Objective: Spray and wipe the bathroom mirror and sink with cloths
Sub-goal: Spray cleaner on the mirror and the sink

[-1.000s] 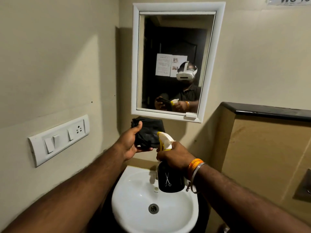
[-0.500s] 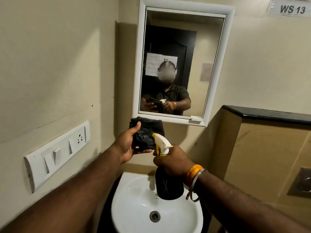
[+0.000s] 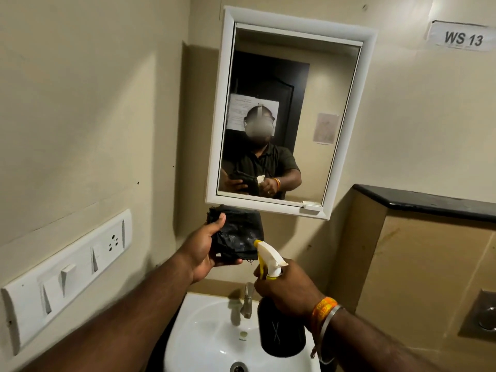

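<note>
A white-framed mirror (image 3: 330, 84) hangs on the beige wall, reflecting a person and a dark door. My left hand (image 3: 204, 248) holds a folded black cloth (image 3: 239, 234) up just below the mirror's lower edge. Close to its right, my right hand (image 3: 287, 287) grips a black spray bottle (image 3: 280, 334) with a white and yellow trigger head; the nozzle points at the cloth and nearly touches it. The white sink (image 3: 204, 334) with its metal tap (image 3: 248, 302) lies under both hands.
A white switch and socket panel (image 3: 67, 275) is mounted on the left wall. On the right runs a black ledge (image 3: 429, 201) atop a tan panel, with a metal flush plate (image 3: 483, 315) below it. A "WS 13" label (image 3: 461, 37) sits high right.
The view has tilted upward, showing more of the mirror. Both hands kept their grip, and the bottle's nozzle came closer to the cloth.
</note>
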